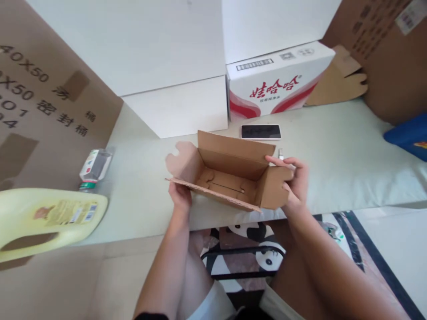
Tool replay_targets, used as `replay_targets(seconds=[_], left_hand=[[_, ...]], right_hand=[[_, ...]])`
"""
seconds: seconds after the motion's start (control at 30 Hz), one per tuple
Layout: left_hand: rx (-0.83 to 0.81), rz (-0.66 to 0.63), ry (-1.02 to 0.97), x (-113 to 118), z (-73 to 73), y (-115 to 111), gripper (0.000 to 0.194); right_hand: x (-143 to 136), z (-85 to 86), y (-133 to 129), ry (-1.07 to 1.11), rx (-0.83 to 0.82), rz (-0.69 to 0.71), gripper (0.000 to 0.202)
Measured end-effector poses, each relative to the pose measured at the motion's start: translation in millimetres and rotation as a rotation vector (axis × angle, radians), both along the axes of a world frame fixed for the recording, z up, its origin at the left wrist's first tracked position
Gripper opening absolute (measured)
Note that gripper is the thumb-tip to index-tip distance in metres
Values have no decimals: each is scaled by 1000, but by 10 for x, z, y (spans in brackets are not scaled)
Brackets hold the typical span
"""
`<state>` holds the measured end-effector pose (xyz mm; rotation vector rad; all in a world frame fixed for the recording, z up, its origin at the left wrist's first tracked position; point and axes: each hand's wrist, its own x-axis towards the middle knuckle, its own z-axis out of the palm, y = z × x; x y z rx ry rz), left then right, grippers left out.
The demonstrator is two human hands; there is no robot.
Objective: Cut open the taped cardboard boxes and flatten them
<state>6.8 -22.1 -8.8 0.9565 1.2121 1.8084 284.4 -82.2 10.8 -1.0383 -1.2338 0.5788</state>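
A small brown cardboard box (230, 160) with its top flaps standing up is held between my hands over the front part of the table. Its inside shows bare, with interlocked bottom flaps. My left hand (180, 195) grips the near left corner from below, its fingers partly hidden under the box. At the right end, my right hand (296, 182) is closed round the end flap, with one finger stretched along the far flap's corner. A small whitish object (280, 154) lies just beyond my right hand.
A phone (260, 132) lies behind the box, before a white and red carton (280, 84) and a plain white box (193, 106). Large cardboard cartons stand left and right. At left lie a clear bottle (96, 166) and a yellow jug (76, 213); a blue object (408, 137) is at right.
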Motion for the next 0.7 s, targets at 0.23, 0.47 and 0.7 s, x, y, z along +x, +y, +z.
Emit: replay_targets(seconds=[0.23,0.47,0.7], left_hand=[[327,-94,332,76,301,-92,57],[80,-138,423,37,386,30,44],[179,-50,468,-126,184,61,48]], right_hand=[[57,31,132,-169,-55,41,30],[-93,-78,200,135,-187,155,55],[-351,-178,132,103,-15,144,24]])
